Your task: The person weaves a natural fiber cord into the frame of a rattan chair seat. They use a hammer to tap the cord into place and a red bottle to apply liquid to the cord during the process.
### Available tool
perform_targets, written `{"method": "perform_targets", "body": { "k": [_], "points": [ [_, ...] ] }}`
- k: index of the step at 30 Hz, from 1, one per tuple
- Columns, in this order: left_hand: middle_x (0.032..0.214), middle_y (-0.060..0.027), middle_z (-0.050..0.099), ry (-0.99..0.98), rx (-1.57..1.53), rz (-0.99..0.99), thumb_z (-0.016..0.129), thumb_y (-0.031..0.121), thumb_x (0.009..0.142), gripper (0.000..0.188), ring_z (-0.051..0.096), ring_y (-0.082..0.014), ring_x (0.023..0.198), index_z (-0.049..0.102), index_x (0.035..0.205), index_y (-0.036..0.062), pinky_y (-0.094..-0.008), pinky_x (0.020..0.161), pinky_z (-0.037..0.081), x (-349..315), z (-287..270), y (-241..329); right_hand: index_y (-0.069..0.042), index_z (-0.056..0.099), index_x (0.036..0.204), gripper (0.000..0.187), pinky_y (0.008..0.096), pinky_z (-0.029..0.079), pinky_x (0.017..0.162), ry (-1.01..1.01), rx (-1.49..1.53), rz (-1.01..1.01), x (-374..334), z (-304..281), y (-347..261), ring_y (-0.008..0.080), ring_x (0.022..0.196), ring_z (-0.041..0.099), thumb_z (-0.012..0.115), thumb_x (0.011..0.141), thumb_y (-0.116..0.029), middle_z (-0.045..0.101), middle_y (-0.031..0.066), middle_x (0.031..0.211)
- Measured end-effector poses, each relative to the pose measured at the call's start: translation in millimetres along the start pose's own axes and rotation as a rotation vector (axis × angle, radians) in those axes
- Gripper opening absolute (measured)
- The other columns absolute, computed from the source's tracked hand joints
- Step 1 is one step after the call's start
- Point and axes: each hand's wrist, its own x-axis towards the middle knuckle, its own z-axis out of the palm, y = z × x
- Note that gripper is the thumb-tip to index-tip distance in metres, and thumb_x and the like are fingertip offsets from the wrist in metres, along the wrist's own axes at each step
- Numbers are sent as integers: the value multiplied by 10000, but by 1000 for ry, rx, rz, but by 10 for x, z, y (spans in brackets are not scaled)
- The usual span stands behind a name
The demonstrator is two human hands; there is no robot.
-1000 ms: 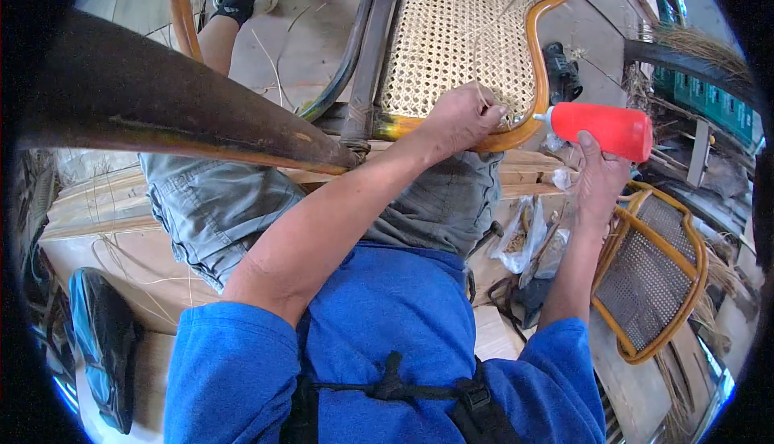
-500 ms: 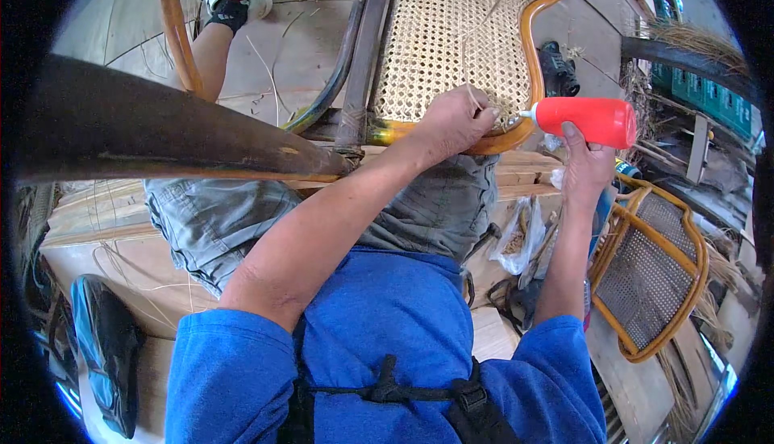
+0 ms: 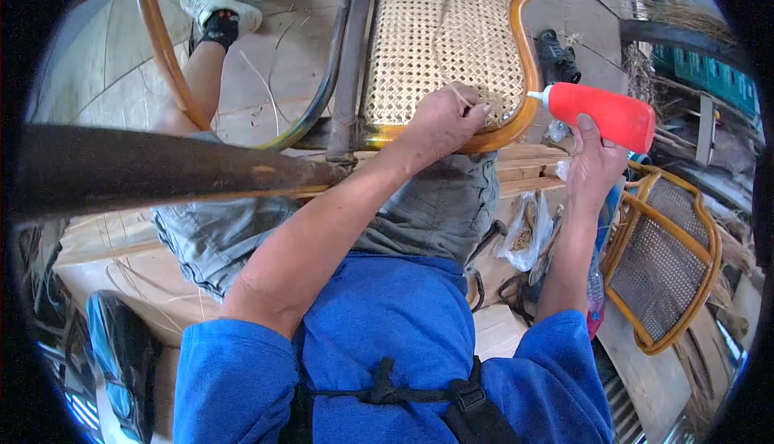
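In my right hand (image 3: 595, 166) is a red squeeze bottle (image 3: 601, 113), lying on its side with its white nozzle pointing left. The nozzle tip is at the outer edge of the orange-brown rattan frame (image 3: 528, 49); whether it touches the wood I cannot tell. My left hand (image 3: 445, 119) is closed near the lower edge of the woven cane panel (image 3: 439, 33), gripping a thin pale cane strand (image 3: 461, 94) between thumb and fingers. A long loose strand trails over the weave above that hand. The panel's lower right corner shows between my left hand and the bottle.
A dark round pole (image 3: 177, 162) runs in from the left across my lap. Another rattan frame with cane mesh (image 3: 665, 262) leans at the right. A plastic bag (image 3: 528, 230) hangs near my right forearm. Green crates (image 3: 709, 81) stand at far right.
My right hand has drawn the bottle slightly right, away from my left hand, and its base now tilts lower. My left hand keeps its grip. The whole view has shifted a little.
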Motion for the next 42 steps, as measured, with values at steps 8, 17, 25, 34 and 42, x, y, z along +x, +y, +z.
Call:
{"method": "perform_targets", "body": {
  "k": [8,17,25,34,42],
  "points": [
    [878,-150,613,-48,-51,-28,583,181,831,204,592,-261,827,614,841,-21,-331,747,462,12,-18,25,-3,508,1125,369,417,518,824,-1,152,141,105,-124,125,222,970,580,666,796,-53,573,96,1065],
    [868,-150,621,-13,-20,-40,567,187,838,219,596,-275,828,611,839,-27,-339,761,462,0,-3,21,-14,528,1112,375,341,497,826,-53,15,110,120,-92,186,183,941,587,691,789,-112,592,76,1041],
    [861,-152,618,-8,-45,-42,569,194,839,225,596,-281,835,612,826,-26,-340,763,462,-1,-16,61,-12,552,1057,397,288,450,819,-102,-123,99,89,19,126,143,889,581,748,733,-130,621,62,977],
    [872,-144,616,-7,-59,-34,568,187,838,205,594,-276,841,616,847,-12,-344,764,462,-7,-9,50,-2,573,1011,327,287,456,816,-165,-78,158,82,38,112,150,903,588,730,732,-70,624,68,986],
    [837,-147,614,-19,-29,-11,561,184,844,211,590,-261,813,609,836,-21,-335,747,458,15,-34,65,0,585,991,276,275,461,805,78,52,26,-24,-28,142,140,913,582,707,748,-45,616,63,980]
  ]
}}
